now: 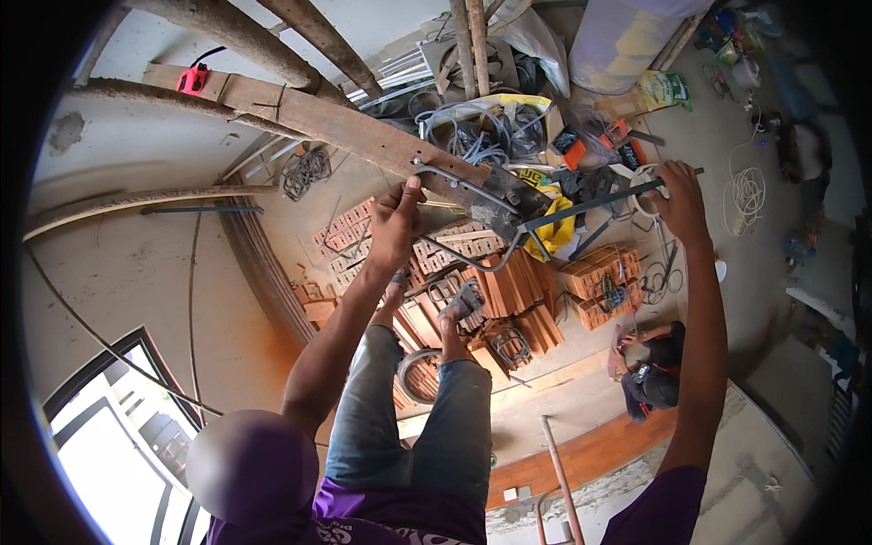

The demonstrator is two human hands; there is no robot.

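Note:
A narrow wooden plank (345,134) runs across in front of me, with a dark metal plate (498,211) at its right end. My left hand (394,225) is closed, thumb uppermost, on a thin bent metal rod (474,189) that lies by the plank's end. My right hand (679,202) grips the far right part of a long dark metal bar (595,206). That bar slants down leftward to the plate, where a curved metal piece (481,266) meets it. The exact contact between bar and rod is too small to tell.
A red tape measure (193,80) sits on the plank's left part. Wooden poles (331,45) rise beyond it. Below lie stacked bricks (518,295), coiled wire (306,173) and a yellow bag (556,227). Another person (649,368) crouches at the lower right.

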